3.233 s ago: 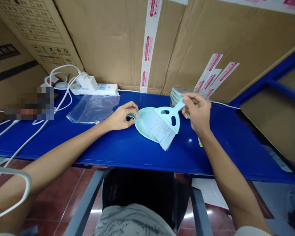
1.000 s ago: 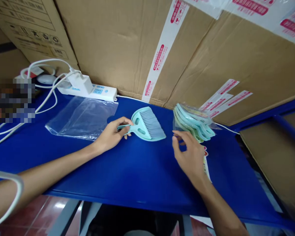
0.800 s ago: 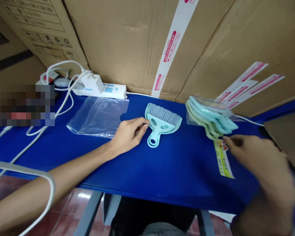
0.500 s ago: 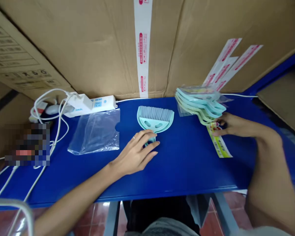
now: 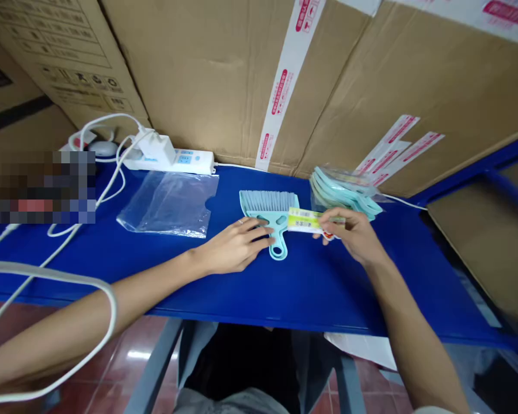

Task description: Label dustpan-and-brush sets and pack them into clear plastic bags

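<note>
A light-blue hand brush (image 5: 271, 202) with grey bristles lies on the blue table, seemingly stacked on a matching dustpan, its looped handle pointing toward me. My left hand (image 5: 240, 244) rests beside it, fingers stretched out and touching the left side of the handle. Between thumb and fingers, my right hand (image 5: 344, 233) pinches a yellow-green and white printed label card (image 5: 305, 222), whose left end overlaps the brush's right edge. Behind my right hand is a pile of similar light-blue and greenish pieces (image 5: 343, 192) in clear plastic.
A flat clear plastic bag (image 5: 168, 204) lies left of the brush. Behind it are a white power strip (image 5: 194, 161) and looping white cables (image 5: 107, 192). Cardboard boxes (image 5: 207, 80) stand along the back edge of the table. A grey-white bar (image 5: 107, 293) crosses the lower left.
My right hand has brought the label card leftward from beside the pile to the brush. My left hand has shifted slightly off the handle, showing its loop. The view has tilted.
</note>
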A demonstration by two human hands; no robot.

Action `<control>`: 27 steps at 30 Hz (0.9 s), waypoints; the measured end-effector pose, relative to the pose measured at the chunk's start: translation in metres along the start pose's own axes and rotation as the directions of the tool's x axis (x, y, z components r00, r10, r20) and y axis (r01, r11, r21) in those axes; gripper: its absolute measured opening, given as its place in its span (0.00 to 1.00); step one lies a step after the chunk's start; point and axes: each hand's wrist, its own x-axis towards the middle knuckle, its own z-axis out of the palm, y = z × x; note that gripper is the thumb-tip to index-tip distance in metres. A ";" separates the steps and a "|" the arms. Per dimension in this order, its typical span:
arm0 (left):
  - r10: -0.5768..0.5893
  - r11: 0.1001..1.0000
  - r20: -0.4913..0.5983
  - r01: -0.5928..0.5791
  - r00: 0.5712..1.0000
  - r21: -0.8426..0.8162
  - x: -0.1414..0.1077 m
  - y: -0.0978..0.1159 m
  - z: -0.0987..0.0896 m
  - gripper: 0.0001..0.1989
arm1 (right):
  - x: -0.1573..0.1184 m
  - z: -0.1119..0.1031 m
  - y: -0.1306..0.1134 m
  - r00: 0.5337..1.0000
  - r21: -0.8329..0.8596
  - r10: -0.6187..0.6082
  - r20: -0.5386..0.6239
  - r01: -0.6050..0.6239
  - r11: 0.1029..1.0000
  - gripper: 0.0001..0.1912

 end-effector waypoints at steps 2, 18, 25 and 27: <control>0.069 0.998 0.007 -0.069 0.998 0.007 -0.001 0.003 0.000 0.18 | 0.009 0.017 0.011 0.992 -0.134 -0.087 -0.095 0.074 0.988 0.14; -0.156 0.988 -0.010 0.155 0.988 -0.007 -0.001 -0.015 -0.001 0.17 | 0.027 0.031 0.037 0.880 -0.678 -0.448 0.157 0.426 0.599 0.19; -0.181 0.976 0.032 0.183 0.983 -0.118 -0.001 -0.020 -0.003 0.19 | 0.024 0.024 0.036 0.939 -0.673 -0.294 0.177 0.334 0.660 0.22; -0.190 0.974 0.020 0.191 0.982 -0.125 -0.001 -0.020 -0.003 0.18 | 0.023 0.023 0.034 0.945 -0.674 -0.271 0.185 0.322 0.664 0.25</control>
